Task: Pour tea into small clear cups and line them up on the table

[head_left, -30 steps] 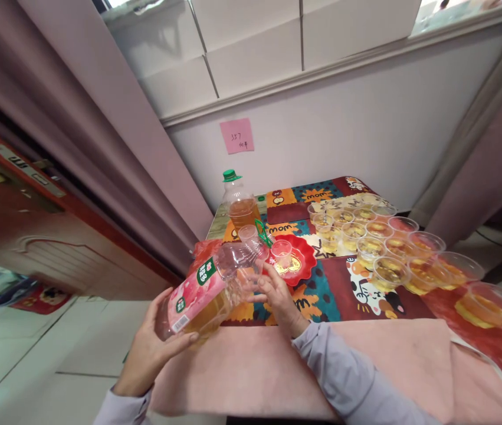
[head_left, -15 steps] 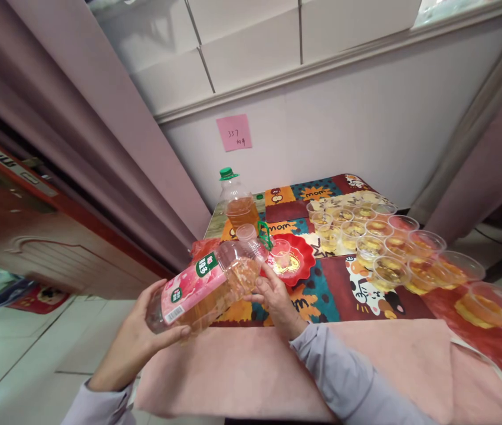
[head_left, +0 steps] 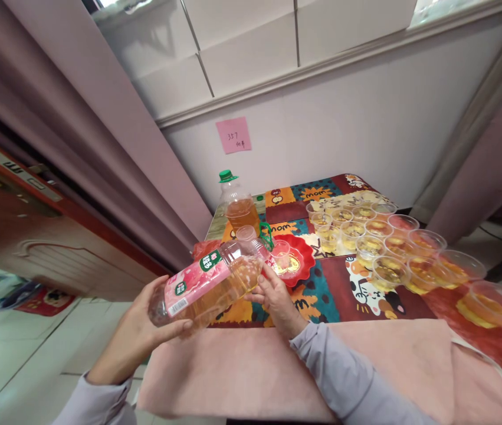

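A large clear juice bottle [head_left: 204,277] with a pink label lies tilted across both my hands, its golden drink reaching into the far end. My left hand [head_left: 147,324] is wrapped around its base. At the far end my right hand [head_left: 277,298] grips it with bent fingers; the bottle's mouth is not plainly visible. Just beyond, a red scalloped plate [head_left: 306,268] holds a clear plastic cup [head_left: 281,251]. Another clear cup [head_left: 245,234] stands behind the bottle. A green handle [head_left: 266,235] shows beside that cup.
A second bottle [head_left: 240,209] with a green cap stands at the back left. Several cups of yellow drink [head_left: 377,245] fill the table's right side. Pink cloth [head_left: 242,372] covers the front edge. To the left are a curtain [head_left: 113,147] and a wooden door [head_left: 56,236].
The bottle has turned slightly in my hands, and the liquid inside has shifted a little towards its far end. Both hands keep nearly the same places.
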The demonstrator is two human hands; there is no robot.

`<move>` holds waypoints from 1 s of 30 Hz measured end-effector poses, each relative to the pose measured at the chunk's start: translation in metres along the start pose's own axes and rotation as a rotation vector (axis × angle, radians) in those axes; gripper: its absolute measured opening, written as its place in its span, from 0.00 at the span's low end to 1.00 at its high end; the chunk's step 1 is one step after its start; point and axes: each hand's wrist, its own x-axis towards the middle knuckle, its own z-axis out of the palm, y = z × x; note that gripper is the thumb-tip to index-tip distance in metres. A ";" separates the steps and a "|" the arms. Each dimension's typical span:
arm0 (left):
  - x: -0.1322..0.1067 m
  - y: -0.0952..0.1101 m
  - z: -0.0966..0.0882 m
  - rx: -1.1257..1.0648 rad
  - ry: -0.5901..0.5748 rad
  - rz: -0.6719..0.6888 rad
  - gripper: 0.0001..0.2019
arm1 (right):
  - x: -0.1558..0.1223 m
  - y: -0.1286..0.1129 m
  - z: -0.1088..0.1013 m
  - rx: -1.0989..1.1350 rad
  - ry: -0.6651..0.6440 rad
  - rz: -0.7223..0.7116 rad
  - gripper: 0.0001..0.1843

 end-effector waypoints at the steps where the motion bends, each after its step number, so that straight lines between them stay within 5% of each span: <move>1: 0.000 0.002 0.000 -0.005 -0.007 -0.009 0.53 | 0.000 0.000 0.000 0.002 -0.004 0.001 0.46; 30: 0.008 0.030 -0.009 0.177 0.035 0.074 0.49 | 0.005 -0.003 0.000 0.048 -0.041 -0.005 0.37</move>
